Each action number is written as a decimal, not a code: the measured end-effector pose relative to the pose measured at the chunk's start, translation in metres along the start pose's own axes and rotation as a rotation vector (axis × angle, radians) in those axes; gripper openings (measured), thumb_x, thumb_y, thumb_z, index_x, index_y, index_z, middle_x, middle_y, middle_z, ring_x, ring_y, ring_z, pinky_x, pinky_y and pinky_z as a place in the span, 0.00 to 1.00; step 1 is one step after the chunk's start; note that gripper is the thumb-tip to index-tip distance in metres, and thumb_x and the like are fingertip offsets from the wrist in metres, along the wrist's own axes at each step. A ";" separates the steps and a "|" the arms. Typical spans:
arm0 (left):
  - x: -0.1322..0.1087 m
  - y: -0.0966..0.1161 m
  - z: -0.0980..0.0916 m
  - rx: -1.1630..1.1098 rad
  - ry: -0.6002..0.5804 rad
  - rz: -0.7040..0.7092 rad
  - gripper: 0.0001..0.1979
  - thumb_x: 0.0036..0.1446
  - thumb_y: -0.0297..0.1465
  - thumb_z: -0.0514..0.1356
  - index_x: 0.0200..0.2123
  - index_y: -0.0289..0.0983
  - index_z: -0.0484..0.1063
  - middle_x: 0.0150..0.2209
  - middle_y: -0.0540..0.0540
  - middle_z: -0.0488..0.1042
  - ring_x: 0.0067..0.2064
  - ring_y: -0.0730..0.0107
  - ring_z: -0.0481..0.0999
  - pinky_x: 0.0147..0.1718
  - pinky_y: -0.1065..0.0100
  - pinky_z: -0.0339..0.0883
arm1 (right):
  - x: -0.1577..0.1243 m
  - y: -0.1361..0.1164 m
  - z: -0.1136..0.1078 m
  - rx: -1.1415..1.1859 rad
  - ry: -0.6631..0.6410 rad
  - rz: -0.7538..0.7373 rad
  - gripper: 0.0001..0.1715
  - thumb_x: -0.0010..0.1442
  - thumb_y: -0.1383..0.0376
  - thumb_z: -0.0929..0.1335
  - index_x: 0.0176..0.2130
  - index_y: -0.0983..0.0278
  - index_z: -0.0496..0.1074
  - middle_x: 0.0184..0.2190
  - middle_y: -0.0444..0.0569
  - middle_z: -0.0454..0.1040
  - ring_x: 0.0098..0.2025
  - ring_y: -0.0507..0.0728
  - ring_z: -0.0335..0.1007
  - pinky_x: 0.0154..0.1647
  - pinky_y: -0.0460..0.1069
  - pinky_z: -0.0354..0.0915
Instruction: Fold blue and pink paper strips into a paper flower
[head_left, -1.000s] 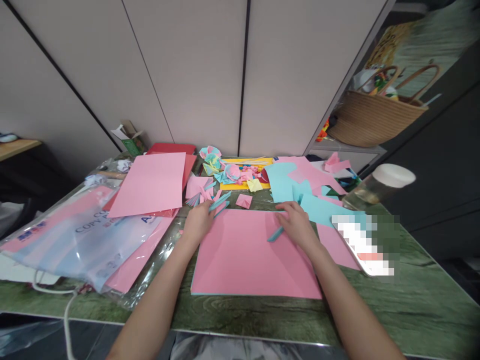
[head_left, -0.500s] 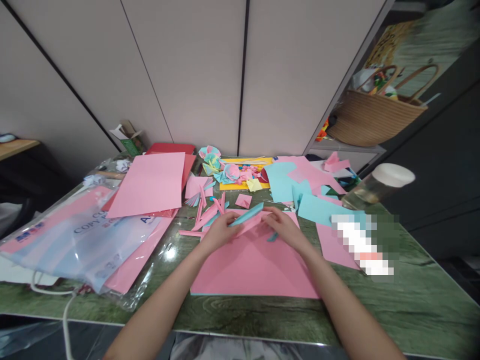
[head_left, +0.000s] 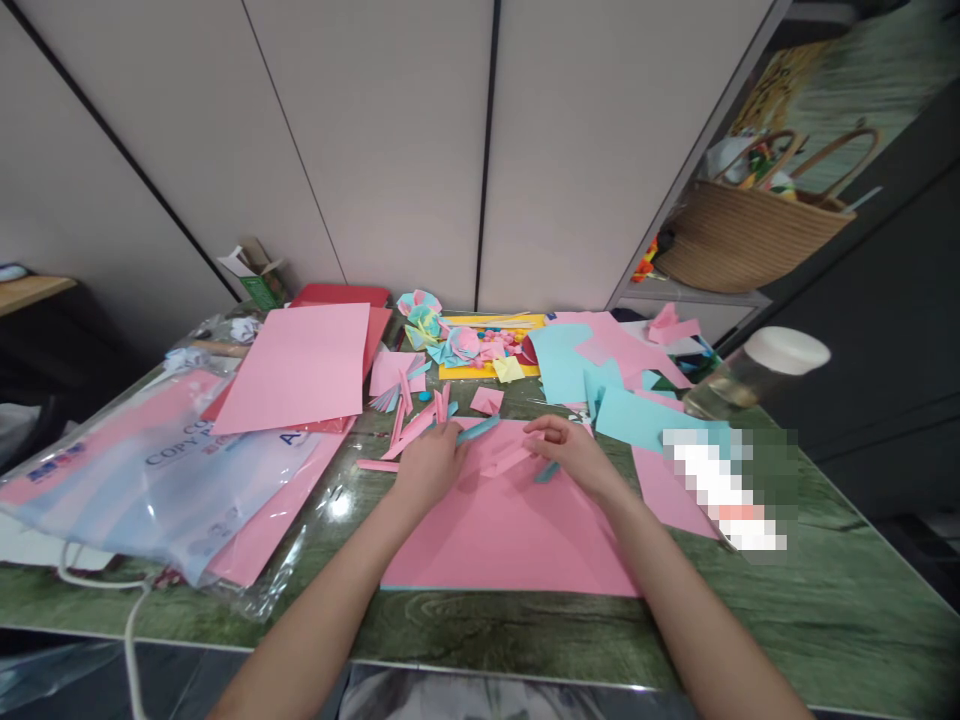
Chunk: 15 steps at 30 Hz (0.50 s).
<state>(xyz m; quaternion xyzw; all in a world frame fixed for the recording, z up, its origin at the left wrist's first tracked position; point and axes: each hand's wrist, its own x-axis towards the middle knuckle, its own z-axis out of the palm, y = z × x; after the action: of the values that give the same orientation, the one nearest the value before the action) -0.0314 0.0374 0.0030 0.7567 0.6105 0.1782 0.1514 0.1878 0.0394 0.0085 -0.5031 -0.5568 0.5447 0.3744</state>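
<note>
My left hand (head_left: 433,462) reaches over the loose strips at the far left of a pink paper sheet (head_left: 510,540). A folded blue paper strip (head_left: 480,428) sticks out from its closed fingers, whose tips are mostly hidden. My right hand (head_left: 568,450) hovers over the sheet's upper part, with thumb and fingers closed at the end of a folded pink paper strip (head_left: 506,463). Under that hand lies another blue strip (head_left: 548,472). Several pink strips (head_left: 409,438) are piled beside my left hand. A small pink folded square (head_left: 487,401) lies just beyond the sheet.
Pink sheets (head_left: 300,365) and a plastic copy-paper bag (head_left: 172,470) cover the left side. Paper flowers (head_left: 457,347) and a yellow tray (head_left: 491,322) stand at the back. Blue paper (head_left: 652,420) and a white-lidded bottle (head_left: 757,370) are at right.
My left hand has moved left and slightly down with the blue strip, away from my right hand. The pink strip is lower, nearer the sheet; my right hand has barely moved.
</note>
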 end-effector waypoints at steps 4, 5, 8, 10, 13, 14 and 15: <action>-0.001 0.005 -0.006 -0.079 0.110 0.079 0.14 0.54 0.39 0.50 0.36 0.36 0.69 0.39 0.41 0.69 0.46 0.60 0.66 0.46 0.61 0.56 | -0.001 -0.004 -0.001 0.010 -0.093 -0.054 0.09 0.46 0.63 0.67 0.30 0.65 0.68 0.28 0.45 0.71 0.30 0.51 0.67 0.29 0.46 0.61; -0.002 0.007 -0.007 -0.161 0.124 0.082 0.15 0.54 0.39 0.50 0.36 0.36 0.70 0.39 0.41 0.69 0.46 0.61 0.65 0.46 0.61 0.55 | -0.002 -0.005 0.000 0.004 -0.123 -0.062 0.08 0.46 0.64 0.67 0.30 0.65 0.68 0.29 0.46 0.71 0.31 0.52 0.67 0.29 0.46 0.62; -0.006 0.017 -0.007 -0.565 -0.100 0.050 0.15 0.54 0.39 0.50 0.35 0.36 0.70 0.36 0.44 0.71 0.40 0.65 0.69 0.38 0.66 0.61 | -0.005 -0.010 0.006 -0.050 -0.197 -0.071 0.08 0.46 0.66 0.66 0.31 0.65 0.69 0.30 0.47 0.72 0.30 0.52 0.67 0.29 0.46 0.62; -0.009 0.022 -0.002 -0.827 -0.382 -0.004 0.14 0.50 0.38 0.54 0.37 0.35 0.70 0.32 0.45 0.71 0.35 0.68 0.70 0.33 0.69 0.62 | -0.008 -0.013 0.012 -0.090 -0.222 -0.099 0.11 0.47 0.69 0.65 0.35 0.64 0.69 0.30 0.46 0.71 0.29 0.51 0.66 0.29 0.47 0.63; -0.013 0.028 0.008 -1.049 -0.567 -0.041 0.15 0.46 0.35 0.58 0.37 0.34 0.70 0.28 0.47 0.71 0.30 0.71 0.70 0.30 0.71 0.60 | -0.010 -0.016 0.020 -0.115 -0.221 -0.165 0.14 0.46 0.72 0.63 0.36 0.63 0.68 0.31 0.45 0.71 0.32 0.52 0.66 0.33 0.47 0.63; -0.013 0.029 0.011 -1.080 -0.574 -0.049 0.14 0.45 0.34 0.59 0.36 0.33 0.70 0.26 0.48 0.71 0.29 0.72 0.69 0.29 0.72 0.60 | -0.010 -0.016 0.022 -0.120 -0.210 -0.174 0.14 0.46 0.72 0.63 0.36 0.63 0.68 0.32 0.46 0.71 0.32 0.52 0.66 0.34 0.48 0.63; -0.013 0.029 0.013 -1.090 -0.561 -0.062 0.13 0.44 0.34 0.60 0.34 0.33 0.70 0.24 0.49 0.70 0.27 0.74 0.68 0.27 0.72 0.59 | -0.010 -0.015 0.023 -0.125 -0.186 -0.176 0.15 0.46 0.71 0.63 0.37 0.63 0.68 0.34 0.46 0.70 0.33 0.52 0.66 0.34 0.48 0.63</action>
<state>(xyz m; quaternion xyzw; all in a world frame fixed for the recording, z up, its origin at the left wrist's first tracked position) -0.0028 0.0183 0.0036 0.5703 0.3903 0.2543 0.6766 0.1652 0.0258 0.0219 -0.4220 -0.6640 0.5182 0.3354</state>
